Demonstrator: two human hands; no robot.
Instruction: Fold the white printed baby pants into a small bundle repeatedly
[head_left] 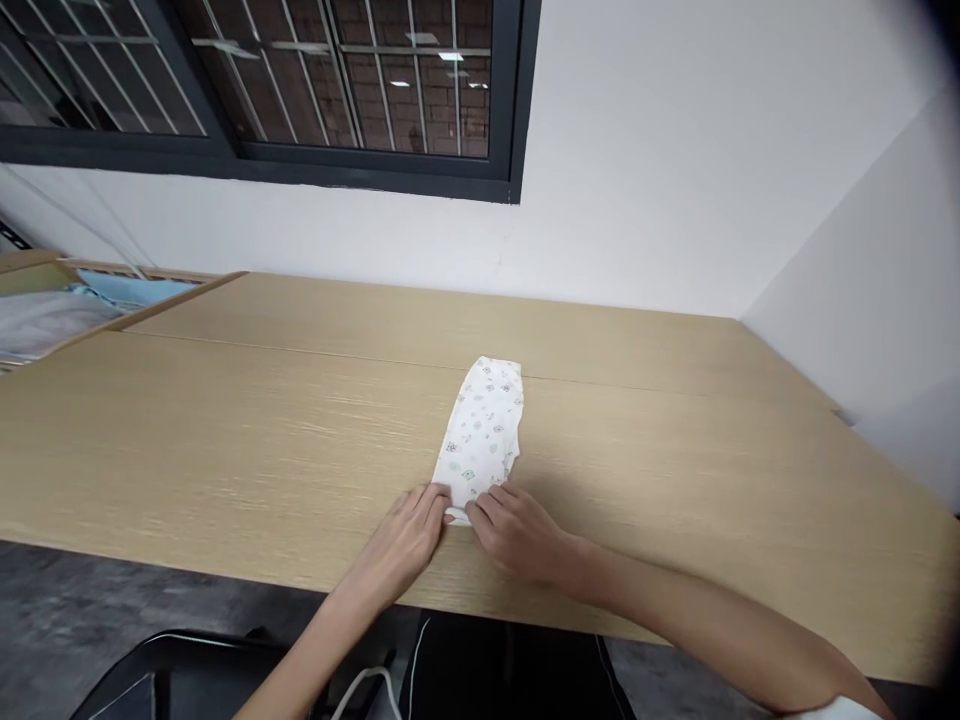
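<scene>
A small white cloth garment (pixel 484 420) with a scattered print of little figures lies flat and folded lengthwise on the wooden table. Its narrow length points away from me, and its near end is turned up in a small fold. My left hand (pixel 416 525) pinches the left corner of that near end, fingers bent over the cloth. At the right corner, my right hand (pixel 517 525) has its fingers curled onto the same fold. Only a short strip of the folded edge shows between both hands. My thumbs are mostly hidden.
The light wooden table (pixel 225 430) has a seam running across it and meets a white wall (pixel 637 180). At the far left stands a wooden-edged bin (pixel 187 292) with blue and whitish cloth. A dark-framed barred window (pixel 375 170) is above; a black chair (pixel 187 665) is below left.
</scene>
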